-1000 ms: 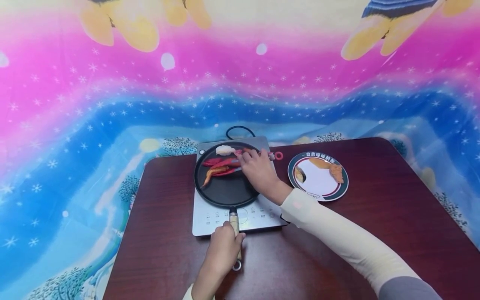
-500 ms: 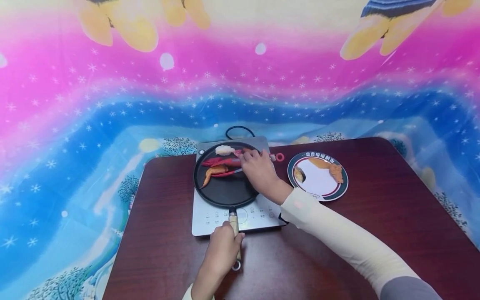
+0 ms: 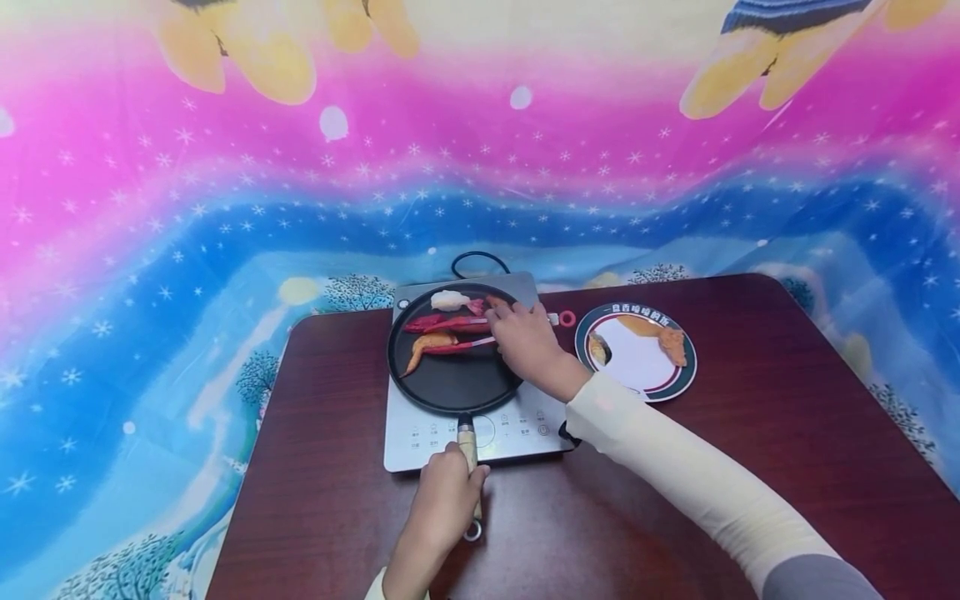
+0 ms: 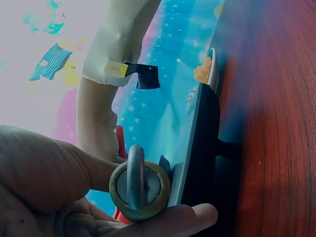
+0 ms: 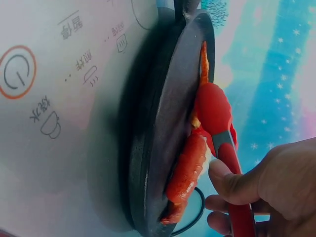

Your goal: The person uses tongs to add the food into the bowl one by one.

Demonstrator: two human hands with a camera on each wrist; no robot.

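My left hand (image 3: 447, 492) grips the handle (image 3: 468, 446) of a flat black frying pan (image 3: 457, 387), which sits on a silver induction cooker. Above the pan, my right hand (image 3: 528, 337) holds red tongs (image 5: 215, 108), thumb on one side and fingers on the other. The two arms of the tongs are spread, their red heads at a browned chicken wing (image 3: 429, 342). A red sausage (image 5: 187, 168) lies behind them, partly hidden by the hand in the head view. Farther back in the pan is a white piece of food (image 3: 450, 300) with a reddish end.
Right of the cooker (image 3: 401, 450) stands a round plate (image 3: 636, 393) with a dark patterned rim. It bears a fried brown piece (image 3: 672, 346) and printed pictures. A black cable (image 3: 480, 253) loops behind the cooker. A patterned cloth (image 3: 480, 167) hangs beyond the dark wooden table (image 3: 322, 500).
My right hand and the tongs have shifted slightly to the right. The wing stays in the same spot in the pan, and my left hand has not moved on the handle.
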